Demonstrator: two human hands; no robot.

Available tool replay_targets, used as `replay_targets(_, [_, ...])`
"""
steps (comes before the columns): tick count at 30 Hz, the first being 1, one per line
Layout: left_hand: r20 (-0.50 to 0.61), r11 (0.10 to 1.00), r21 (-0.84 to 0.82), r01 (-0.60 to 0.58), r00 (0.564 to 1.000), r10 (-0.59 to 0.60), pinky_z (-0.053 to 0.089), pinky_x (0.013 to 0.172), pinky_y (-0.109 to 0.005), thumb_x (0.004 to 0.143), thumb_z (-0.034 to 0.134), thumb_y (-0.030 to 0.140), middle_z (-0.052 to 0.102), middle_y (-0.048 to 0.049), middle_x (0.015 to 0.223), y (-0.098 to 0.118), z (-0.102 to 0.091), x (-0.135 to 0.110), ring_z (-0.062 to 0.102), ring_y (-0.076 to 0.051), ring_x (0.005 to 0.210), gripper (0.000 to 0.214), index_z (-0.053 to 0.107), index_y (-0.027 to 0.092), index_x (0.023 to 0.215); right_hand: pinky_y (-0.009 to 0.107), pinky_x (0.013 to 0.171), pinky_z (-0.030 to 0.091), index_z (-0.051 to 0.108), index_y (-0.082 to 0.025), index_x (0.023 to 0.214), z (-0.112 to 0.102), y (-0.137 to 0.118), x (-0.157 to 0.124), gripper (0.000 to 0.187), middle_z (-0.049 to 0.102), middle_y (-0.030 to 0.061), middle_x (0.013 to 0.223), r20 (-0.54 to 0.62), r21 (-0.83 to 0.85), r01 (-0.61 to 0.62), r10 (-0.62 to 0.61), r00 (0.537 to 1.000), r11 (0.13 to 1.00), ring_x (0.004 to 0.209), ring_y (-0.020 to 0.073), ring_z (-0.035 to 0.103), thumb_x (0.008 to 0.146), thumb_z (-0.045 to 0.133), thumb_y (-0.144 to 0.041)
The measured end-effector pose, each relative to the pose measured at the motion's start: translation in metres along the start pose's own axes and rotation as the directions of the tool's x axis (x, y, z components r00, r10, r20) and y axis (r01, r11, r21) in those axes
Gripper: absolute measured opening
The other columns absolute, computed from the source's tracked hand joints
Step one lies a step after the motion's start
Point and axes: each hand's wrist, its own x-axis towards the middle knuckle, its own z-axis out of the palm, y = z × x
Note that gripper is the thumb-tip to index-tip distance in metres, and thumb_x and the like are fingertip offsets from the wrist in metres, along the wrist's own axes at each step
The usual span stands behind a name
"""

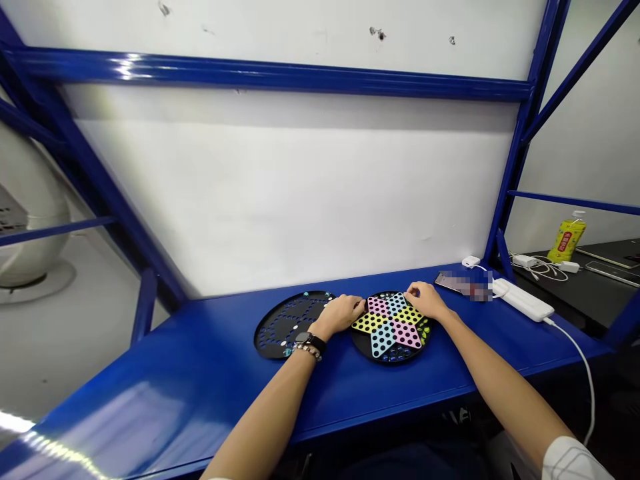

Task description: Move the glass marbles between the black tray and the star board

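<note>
A star-shaped Chinese checkers board [388, 325] in pink, yellow and pale blue, dotted with dark holes, lies in a round black tray [367, 352]. Marbles show around the star: yellow-green marbles [425, 331] at the right, blue marbles [397, 353] at the front. My left hand [343, 312] has its fingers closed at the board's upper left edge. On the opposite side, my right hand [425, 300] pinches at the upper right edge. The fingertips of both hands are partly hidden. Left of the board sits a second round black tray [277, 333] with a few marbles, partly covered by my left wrist.
Behind the trays rises a white panel [300, 193] in a blue metal frame. A phone [453, 283] and a white power strip [523, 300] with a cable lie on the blue tabletop [200, 373] at the right. A yellow bottle [567, 239] stands on a dark table beyond.
</note>
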Motion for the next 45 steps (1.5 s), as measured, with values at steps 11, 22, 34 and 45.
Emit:
replay_targets(11, [-0.015, 0.977, -0.117, 0.176, 0.984, -0.179, 0.048, 0.075, -0.026, 0.094, 0.043, 0.048, 0.074, -0.0054, 0.103, -0.056, -0.012, -0.02, 0.069, -0.022, 0.093, 0.033, 0.066, 0.026, 0.104, 0.027, 0.063, 0.042, 0.061, -0.022, 0.073, -0.001, -0.002, -0.001, 0.022, 0.068, 0.004, 0.083, 0.002, 0.008, 0.001, -0.001, 1.0, 1.0, 0.074, 0.0175, 0.06, 0.084, 0.055, -0.039])
replay_targets(22, [-0.048, 0.966, 0.008, 0.26, 0.965, -0.259, 0.05, 0.083, -0.036, 0.097, 0.03, 0.052, 0.075, -0.0103, 0.109, -0.037, -0.028, -0.024, 0.067, -0.031, 0.104, 0.05, 0.067, 0.025, 0.119, 0.027, 0.066, 0.042, 0.063, -0.022, 0.076, 0.0, 0.001, 0.001, 0.023, 0.068, 0.0039, 0.084, 0.004, -0.008, 0.008, -0.008, 1.0, 1.0, 0.078, 0.0182, 0.06, 0.085, 0.055, -0.041])
replay_targets(34, [-0.157, 0.974, -0.222, 0.05, 0.984, -0.087, 0.048, 0.086, -0.029, 0.099, 0.028, 0.039, 0.074, -0.0048, 0.103, -0.025, -0.023, -0.025, 0.068, -0.021, 0.094, 0.045, 0.069, 0.024, 0.107, 0.027, 0.065, 0.042, 0.063, -0.022, 0.076, 0.001, 0.002, 0.001, 0.024, 0.067, 0.0042, 0.084, 0.008, -0.003, 0.014, -0.014, 1.0, 1.0, 0.076, 0.0177, 0.059, 0.085, 0.054, -0.041])
replay_targets(45, [-0.002, 0.996, 0.057, -0.066, 0.998, 0.066, 0.05, 0.076, -0.031, 0.101, 0.028, 0.038, 0.063, -0.0074, 0.099, 0.011, 0.005, -0.017, 0.066, -0.02, 0.079, 0.038, 0.063, 0.022, 0.099, 0.028, 0.068, 0.043, 0.063, -0.022, 0.075, 0.003, 0.005, 0.003, 0.023, 0.068, 0.0037, 0.083, -0.001, -0.007, 0.024, -0.024, 1.0, 1.0, 0.078, 0.0179, 0.06, 0.085, 0.055, -0.041])
